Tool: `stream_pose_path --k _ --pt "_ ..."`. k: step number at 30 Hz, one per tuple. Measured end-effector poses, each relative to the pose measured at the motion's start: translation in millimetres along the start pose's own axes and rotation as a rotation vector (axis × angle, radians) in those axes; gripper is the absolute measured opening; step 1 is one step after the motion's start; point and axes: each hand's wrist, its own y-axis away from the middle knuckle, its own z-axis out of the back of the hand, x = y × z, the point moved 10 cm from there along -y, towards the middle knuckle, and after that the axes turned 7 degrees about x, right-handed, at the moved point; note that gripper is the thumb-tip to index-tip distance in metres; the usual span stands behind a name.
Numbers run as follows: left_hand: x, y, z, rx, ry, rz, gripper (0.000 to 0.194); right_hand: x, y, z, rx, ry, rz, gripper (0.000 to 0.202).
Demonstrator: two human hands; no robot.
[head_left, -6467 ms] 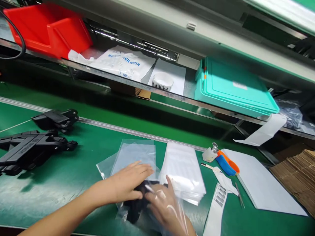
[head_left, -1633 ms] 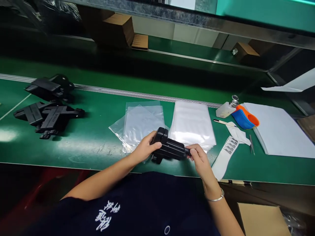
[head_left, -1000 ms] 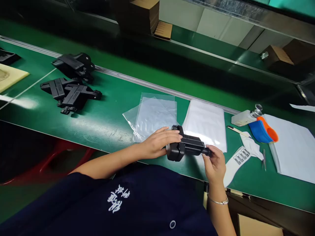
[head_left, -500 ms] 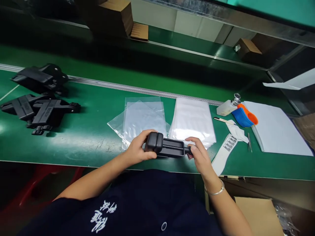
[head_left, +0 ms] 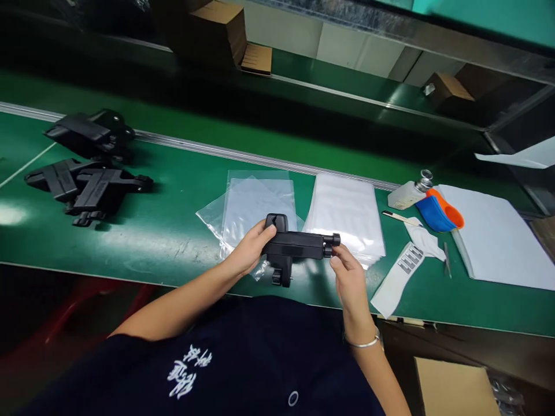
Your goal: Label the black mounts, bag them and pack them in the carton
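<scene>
A black plastic clamp mount [head_left: 299, 245] with small knobs at its right end is held above the bench's front edge. Around its left end my left hand [head_left: 252, 247] is closed, thumb on top. At the other end the fingers of my right hand [head_left: 350, 276] are pinched at the lower knob [head_left: 328, 250]. A bracket arm with another knob [head_left: 276, 277] points down from the mount. Behind it lie loose clear plastic bags [head_left: 260, 199] and a thick stack of translucent bags [head_left: 344, 208].
Several similar black mounts [head_left: 93, 185] are piled at the left. On the right are a pump bottle [head_left: 405, 195], a blue and orange cup-like holder [head_left: 437, 212], a white cloth [head_left: 422, 240], tweezers [head_left: 447, 260], a label strip [head_left: 399, 280] and white sheets [head_left: 498, 231].
The clamp mount has been turned over: its open channel faced up before, and now its smooth side and downward bracket arm show. My right hand has shifted slightly lower at the knob end.
</scene>
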Motion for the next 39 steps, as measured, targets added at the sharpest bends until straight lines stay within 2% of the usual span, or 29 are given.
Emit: stream_pose_path --k 4,8,11,15,19,24,29,32,34,37,39 --pt "-1 0 -8.4 0.034 -0.028 -0.028 0.057 -24 0 9 -0.209 -0.214 -0.038 0.026" --pt "-14 2 -21.1 0.100 -0.130 -0.150 0.059 -17 -2 12 -0.304 -0.195 0.041 0.028" --pt "-23 3 -28.8 0.138 -0.171 -0.222 0.063 -9 -4 14 -0.286 -0.098 0.047 0.033" --pt "-25 2 -30.6 0.134 -0.174 -0.218 0.061 -13 -10 19 -0.205 -0.070 0.004 0.037" --pt "-26 1 -36.5 0.177 -0.189 -0.237 0.065 -22 -11 29 -0.249 -0.079 -0.028 0.036" --pt "-25 -1 -31.4 0.136 -0.174 -0.217 0.063 -19 -12 21 -0.170 -0.059 -0.017 0.037" --pt "-23 -3 -32.8 0.159 -0.167 -0.198 0.063 -17 -10 31 -0.232 0.143 -0.067 0.043" --pt "-23 -5 -27.5 0.119 -0.145 -0.194 0.063 -18 -13 26 -0.163 0.080 -0.049 0.042" --pt "-26 -4 -28.0 0.126 -0.155 -0.219 0.062 -20 -14 28 -0.180 -0.007 -0.041 0.041" --pt "-24 -4 -29.3 0.144 -0.180 -0.223 0.061 -22 -13 35 -0.219 0.087 -0.093 0.039" --pt "-18 -6 -24.8 0.112 -0.167 -0.173 0.062 -19 -15 31 -0.154 0.152 -0.083 0.041"
